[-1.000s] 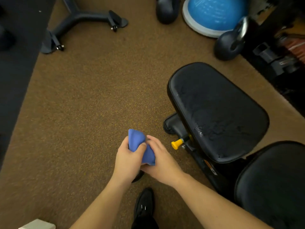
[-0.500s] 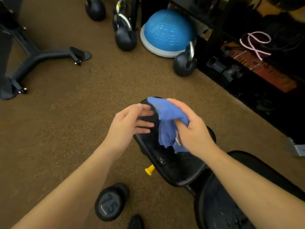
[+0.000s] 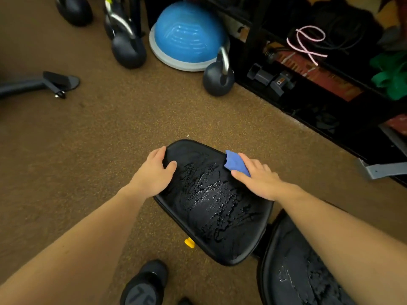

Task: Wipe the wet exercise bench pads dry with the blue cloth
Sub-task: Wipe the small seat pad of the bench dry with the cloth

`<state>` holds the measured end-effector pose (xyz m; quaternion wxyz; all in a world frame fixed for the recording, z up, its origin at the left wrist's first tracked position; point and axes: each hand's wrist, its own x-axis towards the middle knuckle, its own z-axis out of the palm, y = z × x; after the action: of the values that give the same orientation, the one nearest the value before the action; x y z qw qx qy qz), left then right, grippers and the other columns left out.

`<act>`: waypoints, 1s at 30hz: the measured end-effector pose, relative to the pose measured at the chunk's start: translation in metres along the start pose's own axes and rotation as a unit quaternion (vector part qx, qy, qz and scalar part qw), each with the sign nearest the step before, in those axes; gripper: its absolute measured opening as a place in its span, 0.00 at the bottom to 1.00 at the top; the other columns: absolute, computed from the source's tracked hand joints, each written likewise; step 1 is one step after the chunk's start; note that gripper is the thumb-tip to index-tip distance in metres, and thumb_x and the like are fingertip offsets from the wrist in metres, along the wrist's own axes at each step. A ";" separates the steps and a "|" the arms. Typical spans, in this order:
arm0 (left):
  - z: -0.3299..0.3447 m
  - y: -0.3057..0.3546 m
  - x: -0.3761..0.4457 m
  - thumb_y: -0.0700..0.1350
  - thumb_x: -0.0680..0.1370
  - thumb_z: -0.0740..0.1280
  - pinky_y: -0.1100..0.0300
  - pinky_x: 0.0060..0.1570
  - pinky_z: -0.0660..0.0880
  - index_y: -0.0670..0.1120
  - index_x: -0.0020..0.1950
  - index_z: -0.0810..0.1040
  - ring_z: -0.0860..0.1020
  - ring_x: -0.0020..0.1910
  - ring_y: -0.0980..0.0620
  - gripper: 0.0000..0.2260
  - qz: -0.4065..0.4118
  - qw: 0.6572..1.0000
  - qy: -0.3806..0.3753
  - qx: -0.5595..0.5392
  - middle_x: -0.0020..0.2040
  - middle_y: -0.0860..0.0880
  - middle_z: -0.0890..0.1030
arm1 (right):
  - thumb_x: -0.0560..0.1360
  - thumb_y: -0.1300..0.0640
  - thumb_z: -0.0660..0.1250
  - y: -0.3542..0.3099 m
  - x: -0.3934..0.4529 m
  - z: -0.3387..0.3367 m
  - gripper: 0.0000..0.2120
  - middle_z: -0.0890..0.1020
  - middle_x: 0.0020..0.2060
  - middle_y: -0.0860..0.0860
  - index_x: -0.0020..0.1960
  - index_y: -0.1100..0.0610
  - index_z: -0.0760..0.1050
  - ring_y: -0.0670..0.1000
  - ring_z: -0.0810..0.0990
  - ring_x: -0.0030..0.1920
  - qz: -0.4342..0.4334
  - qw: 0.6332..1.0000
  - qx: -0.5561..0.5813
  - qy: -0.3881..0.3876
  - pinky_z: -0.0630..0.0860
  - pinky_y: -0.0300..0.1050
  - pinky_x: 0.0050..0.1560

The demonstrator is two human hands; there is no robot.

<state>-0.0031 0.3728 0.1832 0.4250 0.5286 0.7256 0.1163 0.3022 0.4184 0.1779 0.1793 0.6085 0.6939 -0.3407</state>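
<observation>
On wet seat pad [image 3: 211,203], R hand [image 3: 257,177] pressing blue cloth [image 3: 235,164]

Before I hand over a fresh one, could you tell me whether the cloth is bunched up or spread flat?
Bunched up. The blue cloth shows as a small wad under the right hand on the seat pad.

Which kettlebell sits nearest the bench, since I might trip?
The kettlebell right of the blue dome, closest to the seat pad; the others stand farther left.
</observation>
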 end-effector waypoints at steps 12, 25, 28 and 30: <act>0.003 -0.003 0.007 0.57 0.84 0.54 0.50 0.76 0.57 0.48 0.82 0.52 0.58 0.78 0.46 0.29 0.001 1.000 -0.007 -0.009 0.81 0.51 0.54 | 0.82 0.35 0.48 -0.063 0.047 -0.005 0.26 0.64 0.75 0.48 0.78 0.34 0.48 0.59 0.68 0.72 -0.073 0.995 -0.023 0.057 0.63 0.63 0.69; 0.014 0.038 0.051 0.66 0.80 0.47 0.41 0.76 0.53 0.62 0.79 0.59 0.54 0.80 0.45 0.28 0.064 0.985 -0.035 0.157 0.81 0.57 0.57 | 0.79 0.32 0.52 -0.012 0.042 -0.007 0.23 0.73 0.70 0.42 0.73 0.33 0.62 0.52 0.72 0.68 -0.040 0.992 0.110 0.035 0.69 0.55 0.65; 0.013 0.033 0.053 0.63 0.80 0.45 0.45 0.78 0.50 0.62 0.79 0.59 0.51 0.81 0.48 0.27 0.057 0.988 -0.046 0.137 0.81 0.58 0.56 | 0.80 0.34 0.53 0.003 0.034 -0.005 0.20 0.75 0.67 0.42 0.71 0.33 0.65 0.50 0.73 0.66 -0.028 0.990 0.130 0.042 0.69 0.53 0.62; 0.013 0.033 0.052 0.60 0.83 0.46 0.49 0.79 0.47 0.61 0.80 0.59 0.50 0.81 0.50 0.24 0.058 0.988 -0.049 0.137 0.81 0.57 0.55 | 0.81 0.36 0.54 0.012 0.027 -0.001 0.20 0.75 0.66 0.44 0.72 0.36 0.66 0.50 0.73 0.66 -0.022 0.987 0.150 0.053 0.68 0.51 0.61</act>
<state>0.0247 0.4276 0.1697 0.3760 0.6280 0.6811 0.0145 0.3090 0.4393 0.1572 0.0416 0.6302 0.6569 -0.4118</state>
